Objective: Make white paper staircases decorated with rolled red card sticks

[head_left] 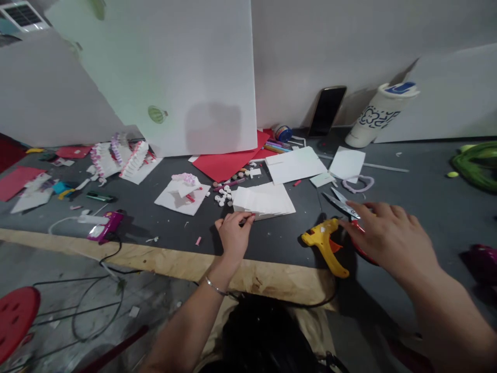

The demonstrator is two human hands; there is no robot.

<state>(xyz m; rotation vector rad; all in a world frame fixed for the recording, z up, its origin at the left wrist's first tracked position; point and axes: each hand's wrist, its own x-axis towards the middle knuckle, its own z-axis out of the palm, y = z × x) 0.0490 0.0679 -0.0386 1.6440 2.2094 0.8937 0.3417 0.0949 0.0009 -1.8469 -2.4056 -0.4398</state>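
My left hand (235, 234) is at the near edge of a folded white paper piece (272, 199), its fingers pinched together. A small dark red bit shows at the fingertips, mostly hidden. My right hand (392, 238) is over a pair of scissors (341, 203), thumb and forefinger on either side near the pivot. The scissors' blades are apart and point to the upper left; their red handles are partly under the hand. A yellow glue gun (325, 243) lies just left of the right hand. Small white pieces (224, 196) are heaped left of the folded paper.
White paper sheets (297, 165), a red sheet (229, 161) and a lilac ring (357, 183) lie farther back. A phone (328, 110) and a white tumbler (378, 115) stand by the wall. A purple power strip (105, 226) with cables is at left, near the table edge.
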